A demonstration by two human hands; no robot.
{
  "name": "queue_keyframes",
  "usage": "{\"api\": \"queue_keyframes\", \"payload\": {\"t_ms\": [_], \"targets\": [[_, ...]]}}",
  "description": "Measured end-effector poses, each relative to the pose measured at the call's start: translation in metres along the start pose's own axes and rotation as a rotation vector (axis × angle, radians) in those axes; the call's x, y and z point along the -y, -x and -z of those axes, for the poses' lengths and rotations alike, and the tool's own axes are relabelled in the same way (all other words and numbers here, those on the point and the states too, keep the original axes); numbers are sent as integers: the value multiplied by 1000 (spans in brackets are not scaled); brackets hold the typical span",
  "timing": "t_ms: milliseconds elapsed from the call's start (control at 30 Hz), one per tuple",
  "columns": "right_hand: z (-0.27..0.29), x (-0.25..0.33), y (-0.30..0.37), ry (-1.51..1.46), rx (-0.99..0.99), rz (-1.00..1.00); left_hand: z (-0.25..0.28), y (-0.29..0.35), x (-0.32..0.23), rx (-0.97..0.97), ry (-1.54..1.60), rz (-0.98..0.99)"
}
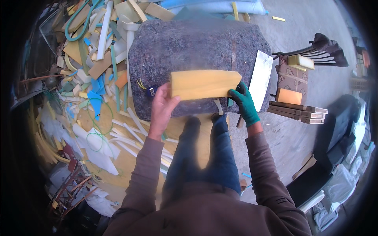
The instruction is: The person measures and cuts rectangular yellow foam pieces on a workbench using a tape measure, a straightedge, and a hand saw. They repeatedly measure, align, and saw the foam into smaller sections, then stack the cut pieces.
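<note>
A yellow foam block (204, 84) is held between my two hands above a table covered in mottled grey felt (185, 43). My bare left hand (162, 106) grips its left end, thumb on the near face. At its right end, my right hand (245, 103), in a green and black glove, has its fingers on the lower corner. The block's right end tapers at the top corner. A small dark blue tape measure (151, 91) lies left of my left hand. Right of the glove is a wide flat metal blade (261, 78), its dark handle (239, 121) over the table's near edge.
Heaped foam offcuts (94, 59) fill the floor on the left, with white strips (132, 131) near my legs. At the right stand a patterned box (290, 80) bearing foam pieces, and stacked wooden slats (299, 113). Blue rolled sheeting (220, 7) lies beyond the table.
</note>
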State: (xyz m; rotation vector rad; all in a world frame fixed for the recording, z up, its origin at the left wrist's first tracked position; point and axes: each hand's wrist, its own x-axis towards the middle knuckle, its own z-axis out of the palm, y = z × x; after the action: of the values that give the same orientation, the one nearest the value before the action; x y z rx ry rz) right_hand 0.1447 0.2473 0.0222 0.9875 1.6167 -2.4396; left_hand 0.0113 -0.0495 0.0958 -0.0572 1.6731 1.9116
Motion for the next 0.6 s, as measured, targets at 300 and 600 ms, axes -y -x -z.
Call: {"api": "queue_keyframes", "payload": {"t_ms": [300, 600], "targets": [[-31, -21, -10, -12, -96, 72, 12, 6, -18, 35, -40, -141], [-24, -88, -28, 600, -6, 297, 6, 14, -48, 139, -203, -286]]}}
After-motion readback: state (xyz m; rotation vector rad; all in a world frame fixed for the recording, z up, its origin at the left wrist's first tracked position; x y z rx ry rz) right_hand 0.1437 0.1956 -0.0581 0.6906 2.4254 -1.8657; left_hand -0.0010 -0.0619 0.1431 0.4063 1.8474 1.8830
